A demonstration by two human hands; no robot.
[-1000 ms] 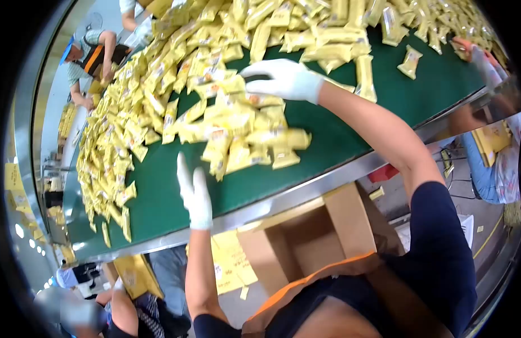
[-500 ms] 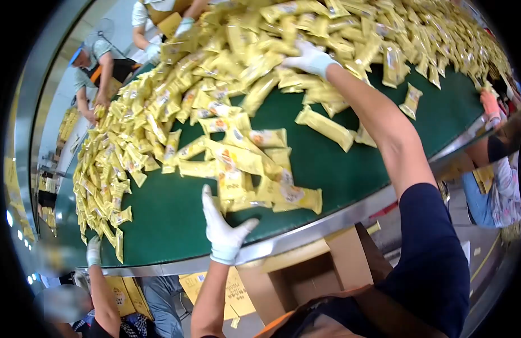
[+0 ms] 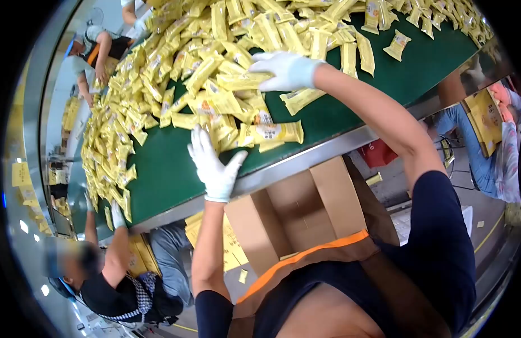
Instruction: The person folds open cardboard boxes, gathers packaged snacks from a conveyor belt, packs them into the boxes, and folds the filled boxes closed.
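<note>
Many yellow wrapped packets [image 3: 215, 104] lie heaped on a green belt [image 3: 176, 180]. My left hand [image 3: 211, 167], in a white glove, is at the near edge of the small pile, its fingers spread and its fingertips by the nearest packets. Above and to the right, my right hand [image 3: 287, 71], also gloved, rests at the pile's far right side with its fingers stretched to the left over packets. Neither hand is wrapped round a packet. One packet [image 3: 277, 132] lies flat at the pile's right end.
An open, empty-looking cardboard box [image 3: 297, 211] stands below the belt's metal rim [image 3: 271, 170]. A co-worker [image 3: 111, 281] reaches onto the belt at the lower left. Other people stand across the belt and at the far right. A single packet [image 3: 397, 45] lies apart.
My right hand has come back from the far heap towards me, with packets now bunched nearer the small pile. My left hand stays beside that pile, fingers spread. The view has shifted.
</note>
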